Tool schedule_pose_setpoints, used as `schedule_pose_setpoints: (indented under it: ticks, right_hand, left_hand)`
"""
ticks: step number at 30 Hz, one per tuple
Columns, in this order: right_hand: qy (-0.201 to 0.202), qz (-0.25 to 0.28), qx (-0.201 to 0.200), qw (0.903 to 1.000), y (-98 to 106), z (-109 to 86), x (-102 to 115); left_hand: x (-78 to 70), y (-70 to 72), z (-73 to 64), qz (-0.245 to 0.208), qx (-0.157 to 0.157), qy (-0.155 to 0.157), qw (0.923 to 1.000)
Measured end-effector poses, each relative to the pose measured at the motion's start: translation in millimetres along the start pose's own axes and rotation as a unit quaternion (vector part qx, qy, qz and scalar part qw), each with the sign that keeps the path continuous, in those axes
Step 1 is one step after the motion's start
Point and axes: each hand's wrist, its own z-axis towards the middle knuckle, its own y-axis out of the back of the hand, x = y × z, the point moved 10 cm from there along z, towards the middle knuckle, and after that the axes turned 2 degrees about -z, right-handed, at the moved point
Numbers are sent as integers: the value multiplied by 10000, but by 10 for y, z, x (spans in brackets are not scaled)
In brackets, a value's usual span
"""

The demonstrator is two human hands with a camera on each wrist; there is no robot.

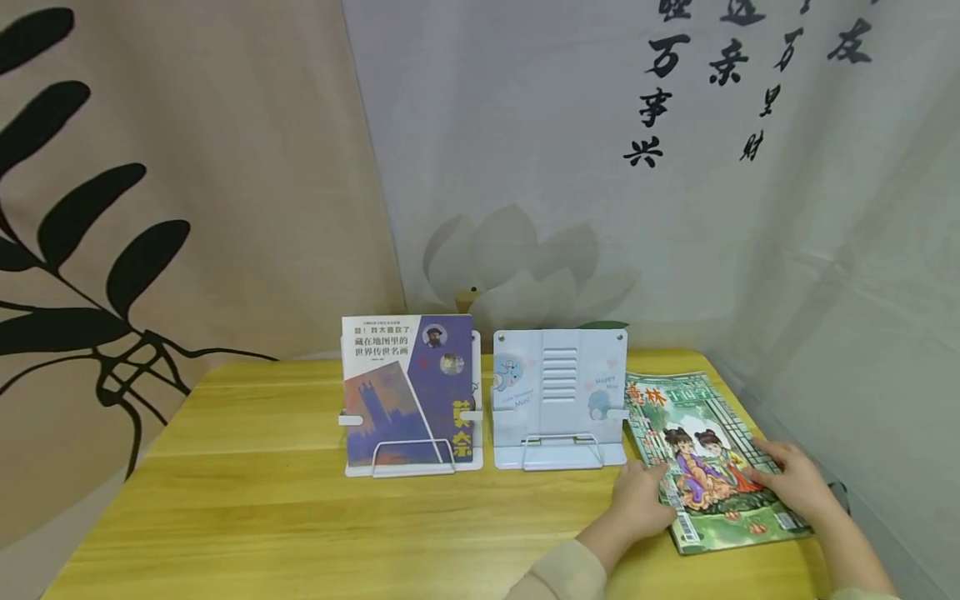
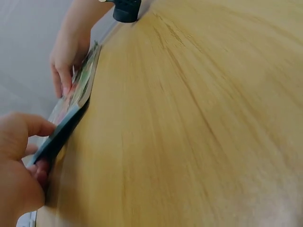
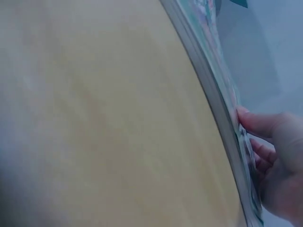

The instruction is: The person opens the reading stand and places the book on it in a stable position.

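Note:
A green illustrated magazine (image 1: 712, 450), its cover showing two cartoon children, lies at the right of the table. My left hand (image 1: 640, 502) pinches its left edge, and the left wrist view shows the magazine's spine (image 2: 61, 130) lifted, with fingers tucked beneath. At the opposite edge, my right hand (image 1: 798, 479) grips with the thumb on the cover. In the right wrist view, the right hand (image 3: 284, 161) has its fingers curled by the outer edge, where layered pages (image 3: 213, 94) show. Fingers under the magazine are partly hidden.
Left of the magazine stands a pale blue book stand (image 1: 558, 400) with a wire front rest. Beside it another white stand (image 1: 477, 450) bears an upright purple and white book (image 1: 442, 375). A printed curtain (image 1: 525, 167) hangs behind the wooden table (image 1: 300, 517).

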Motion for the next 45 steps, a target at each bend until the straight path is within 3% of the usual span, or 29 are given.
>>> schedule_pose_setpoints:
  ticks: [6, 10, 15, 24, 27, 32, 35, 39, 42, 45]
  right_hand:
    - [-169, 178, -19, 9997, 16, -89, -21]
    - [-172, 239, -95, 9995, 2, -136, -20]
    - [-269, 361, -92, 9989, -24, -165, -26]
    - [-533, 739, 191, 9957, -110, -157, -49]
    - [-563, 995, 115, 9934, -118, -169, -58]
    - [-584, 1235, -379, 9899, -3, -236, -79]
    - [-806, 1491, -698, 9831, 119, -314, -123]
    - [-928, 2114, -1221, 9653, 293, -427, -158]
    - [-482, 2869, -1529, 9444, 416, -497, -84]
    - [29, 3411, -1542, 9273, 509, -547, 43]
  left_hand:
    - [29, -41, -16, -971, 272, -32, 9949]
    - [81, -83, -38, -1704, 442, 210, 9841]
    - [109, -77, -45, -2374, 492, 189, 9700]
    - [115, 4, -62, -3049, 491, -346, 9505]
    - [128, 22, -79, -3081, 555, -360, 9491]
    - [105, 65, -95, -2890, 613, -458, 9543]
    - [71, 85, -106, -2780, 667, -525, 9568]
    - [45, 130, -143, -2922, 811, -517, 9515]
    - [41, 204, -184, -3003, 840, -540, 9486]
    - [18, 301, -212, -3064, 769, -695, 9462]
